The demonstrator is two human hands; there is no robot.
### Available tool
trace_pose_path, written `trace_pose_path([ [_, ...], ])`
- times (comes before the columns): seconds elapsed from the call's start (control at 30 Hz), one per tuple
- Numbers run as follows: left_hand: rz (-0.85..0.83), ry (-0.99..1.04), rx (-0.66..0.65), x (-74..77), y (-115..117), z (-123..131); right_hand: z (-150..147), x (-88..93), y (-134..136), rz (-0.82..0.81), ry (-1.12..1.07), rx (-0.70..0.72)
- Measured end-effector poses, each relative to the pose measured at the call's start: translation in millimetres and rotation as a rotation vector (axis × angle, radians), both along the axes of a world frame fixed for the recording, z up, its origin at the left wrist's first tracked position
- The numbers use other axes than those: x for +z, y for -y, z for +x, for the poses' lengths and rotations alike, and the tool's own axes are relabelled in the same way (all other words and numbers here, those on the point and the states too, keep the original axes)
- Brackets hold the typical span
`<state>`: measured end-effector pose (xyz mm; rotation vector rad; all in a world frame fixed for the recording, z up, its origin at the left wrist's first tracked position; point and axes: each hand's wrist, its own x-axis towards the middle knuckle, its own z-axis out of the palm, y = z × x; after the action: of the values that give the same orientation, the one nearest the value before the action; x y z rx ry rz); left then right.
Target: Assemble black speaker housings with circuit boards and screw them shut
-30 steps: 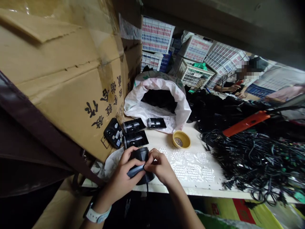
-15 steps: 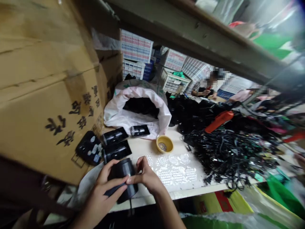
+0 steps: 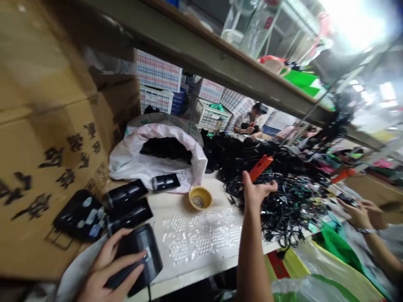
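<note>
My left hand [image 3: 116, 268] grips a black curved plastic housing [image 3: 146, 241], fingers spread across a small part on its face. A thin black cord hangs from its lower edge. My right hand [image 3: 256, 191] is stretched out over the black cable heap, thumb and fingers apart. Just beyond it is an orange-red bar-shaped tool [image 3: 260, 167], whose lower end is partly hidden by the hand; whether they touch I cannot tell. Between the hands lie clear sheets of small round pads [image 3: 204, 239] and a yellow bowl [image 3: 200, 199] holding tiny metal pieces.
Several glossy black panels [image 3: 127, 193] lie left of the bowl, before a white sack [image 3: 157, 167] of black parts. A cardboard box [image 3: 40, 176] walls the left side. A shelf beam [image 3: 220, 54] crosses overhead. Tangled cables [image 3: 283, 197] fill the right; a co-worker's hands [image 3: 362, 212] are there.
My right hand has left the black housing and swung right, toward the orange-red tool. The left hand still holds the housing. The view has turned to the right.
</note>
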<state>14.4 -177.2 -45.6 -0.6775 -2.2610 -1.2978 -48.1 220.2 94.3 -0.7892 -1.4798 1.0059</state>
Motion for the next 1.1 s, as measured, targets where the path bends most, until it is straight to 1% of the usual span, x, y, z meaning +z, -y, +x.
trace_pose_path([
  [0.03, -0.053, 0.026, -0.015, 5.2, 0, 3, -9, 0.6, -12, -0.034, 0.014, 0.065],
  [0.07, -0.075, 0.047, 0.001, 10.3, 0, 6, -16, -1.4, -19, -0.066, 0.028, 0.128],
  [0.1, -0.103, 0.097, -0.011, 14.9, 0, 9, -21, -5.1, -22, -0.088, 0.037, 0.177],
  [0.13, -0.102, 0.142, -0.022, 18.9, 0, 11, -22, -9.4, -20, -0.101, 0.042, 0.225],
  [0.2, -0.082, 0.227, -0.038, 24.6, -1, 15, -17, -16.3, -6, -0.110, 0.041, 0.313],
  [0.3, -0.024, 0.297, -0.061, 28.3, -3, 19, 11, -16.2, 37, -0.127, -0.027, 0.492],
  [0.43, 0.040, 0.352, -0.083, 31.2, -5, 21, 54, -2.7, 122, -0.252, -0.207, 0.903],
  [0.5, 0.054, 0.358, -0.087, 33.5, -4, 22, 66, 3.0, 165, -0.316, -0.281, 1.041],
  [0.57, 0.051, 0.353, -0.087, 35.8, -4, 21, 71, 4.9, 201, -0.369, -0.330, 1.107],
  [0.6, 0.049, 0.351, -0.088, 36.6, -4, 21, 72, 4.4, 214, -0.380, -0.336, 1.136],
  [0.63, 0.047, 0.355, -0.092, 37.1, -3, 21, 72, 3.2, 225, -0.380, -0.333, 1.171],
  [0.7, 0.049, 0.359, -0.102, 37.1, -3, 21, 71, -0.5, 237, -0.367, -0.316, 1.246],
  [0.77, 0.056, 0.362, -0.106, 36.6, -4, 20, 69, -4.5, 242, -0.369, -0.306, 1.300],
  [0.83, 0.066, 0.361, -0.104, 36.4, -4, 20, 68, -8.4, 242, -0.370, -0.288, 1.319],
  [0.97, 0.072, 0.358, -0.104, 37.8, -5, 21, 66, -14.1, 243, -0.373, -0.261, 1.288],
  [1.1, 0.069, 0.356, -0.105, 38.8, -4, 21, 64, -13.6, 247, -0.353, -0.219, 1.262],
])
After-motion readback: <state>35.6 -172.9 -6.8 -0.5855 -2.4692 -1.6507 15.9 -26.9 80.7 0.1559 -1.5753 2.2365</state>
